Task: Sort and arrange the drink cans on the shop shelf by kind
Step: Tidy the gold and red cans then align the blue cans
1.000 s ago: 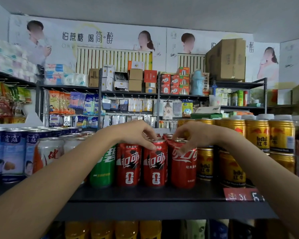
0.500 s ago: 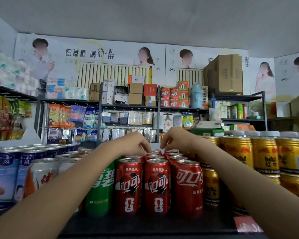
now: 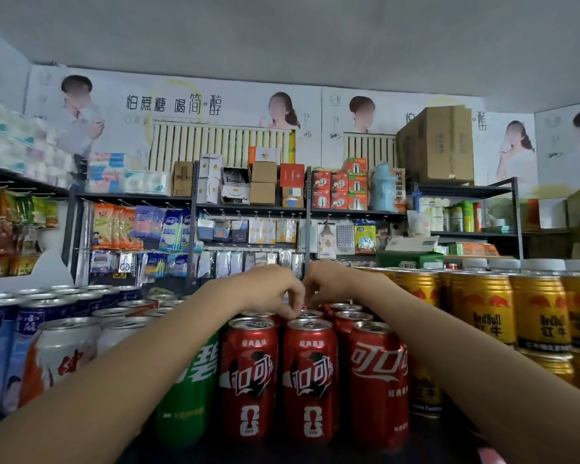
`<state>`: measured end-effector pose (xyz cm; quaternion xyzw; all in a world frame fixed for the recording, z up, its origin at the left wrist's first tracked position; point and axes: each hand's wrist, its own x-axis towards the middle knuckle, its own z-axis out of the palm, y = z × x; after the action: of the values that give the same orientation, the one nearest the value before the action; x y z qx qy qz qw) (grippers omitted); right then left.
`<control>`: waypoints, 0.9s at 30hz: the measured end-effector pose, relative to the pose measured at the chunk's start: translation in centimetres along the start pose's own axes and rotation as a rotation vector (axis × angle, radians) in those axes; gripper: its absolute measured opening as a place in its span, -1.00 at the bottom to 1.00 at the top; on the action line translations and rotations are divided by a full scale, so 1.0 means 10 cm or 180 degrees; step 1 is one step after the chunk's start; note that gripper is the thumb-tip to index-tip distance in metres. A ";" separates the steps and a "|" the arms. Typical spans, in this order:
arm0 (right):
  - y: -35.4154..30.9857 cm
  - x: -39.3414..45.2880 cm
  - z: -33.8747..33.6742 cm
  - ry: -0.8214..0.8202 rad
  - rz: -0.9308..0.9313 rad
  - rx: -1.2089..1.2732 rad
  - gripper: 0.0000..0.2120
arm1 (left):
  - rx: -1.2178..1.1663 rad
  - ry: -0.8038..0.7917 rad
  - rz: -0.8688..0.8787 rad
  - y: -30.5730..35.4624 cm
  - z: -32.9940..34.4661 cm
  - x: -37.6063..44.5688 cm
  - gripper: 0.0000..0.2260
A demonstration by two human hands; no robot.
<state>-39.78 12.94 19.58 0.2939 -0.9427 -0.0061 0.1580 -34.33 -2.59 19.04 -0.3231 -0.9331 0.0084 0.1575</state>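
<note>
Red cola cans [image 3: 310,380] stand in rows mid-shelf, between a green can [image 3: 188,390] and gold cans [image 3: 482,306]. Both hands have moved from the front row to the back rows: left hand [image 3: 268,289] and right hand [image 3: 329,283] curl fingertips onto rear can tops, apparently straightening them; a firm grip cannot be told

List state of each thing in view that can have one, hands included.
left hand: fingers curled down onto the tops of the back-row red cola cans
right hand: fingers curled over the same cans
front red cola cans: upright, sealed
green soda can: upright, partly hidden by the left arm
gold Red Bull cans: upright, stacked two high
large cardboard box: closed
</note>
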 end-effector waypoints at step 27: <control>-0.28 -1.34 -0.57 -0.0597 0.0505 0.0852 -0.61 | -0.0839 -0.0431 -0.0186 0.42 -0.05 -0.45 -0.49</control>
<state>-26.10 18.52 20.79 0.2352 -0.9659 0.1045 0.0289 -28.36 -2.00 17.73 -0.3124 -0.9436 -0.0971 0.0506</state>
